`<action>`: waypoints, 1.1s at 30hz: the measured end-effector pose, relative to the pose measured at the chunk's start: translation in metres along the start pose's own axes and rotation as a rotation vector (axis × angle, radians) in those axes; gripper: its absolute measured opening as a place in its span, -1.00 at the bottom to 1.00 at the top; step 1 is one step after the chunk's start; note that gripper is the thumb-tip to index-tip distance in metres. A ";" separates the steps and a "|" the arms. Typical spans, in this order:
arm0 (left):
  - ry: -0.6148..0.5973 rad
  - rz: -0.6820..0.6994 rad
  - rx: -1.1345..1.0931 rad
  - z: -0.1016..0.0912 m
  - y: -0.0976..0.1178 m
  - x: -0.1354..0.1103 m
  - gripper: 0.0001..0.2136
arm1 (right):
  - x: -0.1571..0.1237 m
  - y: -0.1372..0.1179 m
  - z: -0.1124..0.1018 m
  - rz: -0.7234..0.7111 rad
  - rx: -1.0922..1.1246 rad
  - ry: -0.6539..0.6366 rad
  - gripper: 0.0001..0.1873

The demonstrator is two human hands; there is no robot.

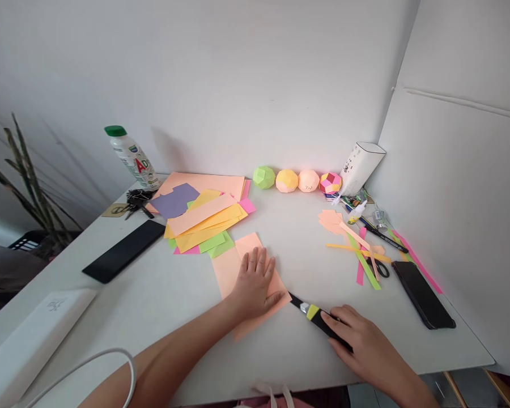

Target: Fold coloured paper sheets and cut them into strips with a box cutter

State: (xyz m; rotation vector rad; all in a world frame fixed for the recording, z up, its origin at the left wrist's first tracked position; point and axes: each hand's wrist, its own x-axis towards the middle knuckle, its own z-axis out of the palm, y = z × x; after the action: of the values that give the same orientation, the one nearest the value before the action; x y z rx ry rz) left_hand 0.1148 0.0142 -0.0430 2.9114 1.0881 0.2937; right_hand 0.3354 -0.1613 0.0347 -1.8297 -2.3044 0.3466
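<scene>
My left hand lies flat with fingers stretched out on a folded peach paper sheet near the front middle of the white table. My right hand is closed around a black and yellow utility knife. The knife's tip touches the right edge of the peach sheet, just beside my left thumb.
A pile of coloured papers lies behind the sheet. Several paper balls line the wall. Cut strips, scissors, a pen and a phone lie right. Another phone, keys and a bottle sit left.
</scene>
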 end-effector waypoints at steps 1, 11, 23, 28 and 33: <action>-0.007 0.003 0.003 0.000 0.000 0.000 -0.21 | 0.004 0.001 0.000 -0.005 -0.001 0.007 -0.56; -0.052 0.003 -0.002 -0.004 0.000 0.002 -0.20 | 0.016 0.009 -0.001 -0.033 -0.010 0.053 -0.59; 0.002 0.009 0.013 0.002 0.000 0.001 -0.20 | 0.063 0.031 -0.008 -0.159 0.008 0.025 -0.58; -0.024 0.000 0.006 0.000 0.000 0.001 -0.19 | 0.061 0.030 -0.008 -0.131 0.001 0.030 -0.58; -0.033 0.003 -0.007 0.001 0.000 0.000 -0.18 | 0.057 0.032 -0.009 -0.095 -0.005 0.056 -0.59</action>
State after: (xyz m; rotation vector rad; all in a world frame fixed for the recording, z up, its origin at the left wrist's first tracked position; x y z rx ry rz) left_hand 0.1151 0.0145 -0.0437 2.9012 1.0763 0.2477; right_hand 0.3550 -0.0979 0.0337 -1.7029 -2.3459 0.2728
